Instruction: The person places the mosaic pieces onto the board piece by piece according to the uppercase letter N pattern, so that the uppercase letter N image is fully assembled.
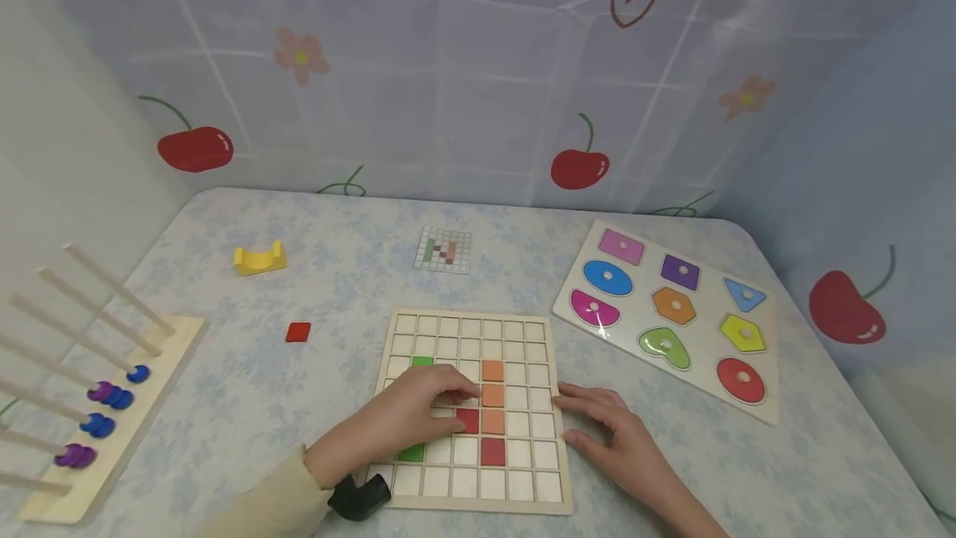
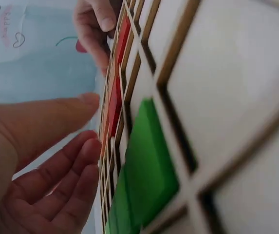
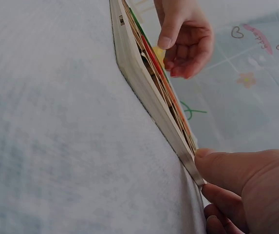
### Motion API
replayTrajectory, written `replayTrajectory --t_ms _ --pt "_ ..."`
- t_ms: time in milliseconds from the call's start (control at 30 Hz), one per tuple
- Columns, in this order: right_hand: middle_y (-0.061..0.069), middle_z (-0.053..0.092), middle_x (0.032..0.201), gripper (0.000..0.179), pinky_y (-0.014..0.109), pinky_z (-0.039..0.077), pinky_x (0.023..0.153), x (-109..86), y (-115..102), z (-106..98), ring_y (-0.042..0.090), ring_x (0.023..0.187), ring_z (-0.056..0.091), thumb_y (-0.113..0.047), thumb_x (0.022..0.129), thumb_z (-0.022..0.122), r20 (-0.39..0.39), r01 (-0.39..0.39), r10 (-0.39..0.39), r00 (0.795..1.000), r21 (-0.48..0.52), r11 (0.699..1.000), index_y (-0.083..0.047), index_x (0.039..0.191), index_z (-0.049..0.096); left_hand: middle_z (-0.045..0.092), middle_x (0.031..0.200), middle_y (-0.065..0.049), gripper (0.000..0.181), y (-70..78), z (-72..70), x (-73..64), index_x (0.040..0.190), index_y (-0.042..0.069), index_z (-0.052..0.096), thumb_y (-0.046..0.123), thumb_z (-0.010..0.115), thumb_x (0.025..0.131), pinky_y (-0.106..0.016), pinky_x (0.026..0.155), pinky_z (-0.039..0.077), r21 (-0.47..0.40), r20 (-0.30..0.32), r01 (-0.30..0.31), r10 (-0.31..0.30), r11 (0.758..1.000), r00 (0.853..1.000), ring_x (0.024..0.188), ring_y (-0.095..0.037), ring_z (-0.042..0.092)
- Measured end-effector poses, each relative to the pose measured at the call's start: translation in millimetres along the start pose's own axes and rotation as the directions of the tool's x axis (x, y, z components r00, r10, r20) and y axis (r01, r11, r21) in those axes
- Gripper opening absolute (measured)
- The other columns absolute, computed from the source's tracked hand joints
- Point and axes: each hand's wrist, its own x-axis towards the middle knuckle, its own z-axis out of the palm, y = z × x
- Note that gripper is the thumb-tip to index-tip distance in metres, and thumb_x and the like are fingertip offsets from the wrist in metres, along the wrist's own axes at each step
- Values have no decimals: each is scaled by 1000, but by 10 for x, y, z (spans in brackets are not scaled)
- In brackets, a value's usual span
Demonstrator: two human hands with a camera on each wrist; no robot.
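Observation:
A wooden grid board (image 1: 470,505) lies on the table with green, orange and red square tiles in some cells. Over its left part is my left hand (image 1: 418,405), thumb and fingers apart and nothing between them. Its fingertips are close to a red tile (image 1: 468,421) beside the column of orange tiles (image 1: 493,396). A green tile (image 2: 151,170) shows large in the left wrist view; in the head view the hand partly covers the green column. My right hand (image 1: 616,434) rests against the board's right edge, thumb and fingertips touching the rim (image 3: 178,146).
A loose red tile (image 1: 298,332) and a yellow cradle-shaped block (image 1: 260,259) lie left of the board. Behind it is a small pattern card (image 1: 444,250). A shape puzzle board (image 1: 702,326) stands at right, a bead rack with pegs (image 1: 142,413) at left.

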Motion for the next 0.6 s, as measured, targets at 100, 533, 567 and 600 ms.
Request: replayTrajectory --t_ms 100,533,567,600 --pt "-15 52 128 39 35 43 93 -2 1 3 9 116 43 -22 80 75 1 5 -5 1000 1 1000 -30 117 66 62 103 3 32 -86 -203 -109 111 9 66 8 74 81 -30 80 50 -7 -105 12 -13 1000 994 92 -14 58" --pt "-15 52 128 38 36 43 93 -1 -6 2 10 116 44 -22 80 75 2 -12 12 1000 0 1000 -30 116 66 56 117 -20 46 -913 -1193 -834 119 -2 59 4 76 77 -51 88 43 142 -396 316 -239 938 887 102 -35 54" --pt "-16 52 128 39 37 43 93 0 -7 1 10 116 43 -22 80 75 3 -17 17 1000 -2 1000 -30 116 66 58 115 -19 44 -949 -1193 -842 118 -2 60 4 76 78 -50 87 44 149 -398 308 -228 940 889 100 -34 56" --pt "-16 52 128 39 37 43 93 1 -8 0 10 116 43 -22 80 76 3 -21 21 1000 -3 1000 -31 116 66 59 112 -18 41 -982 -1187 -840 116 -2 61 5 76 78 -49 85 45 157 -403 301 -217 941 889 98 -33 57"
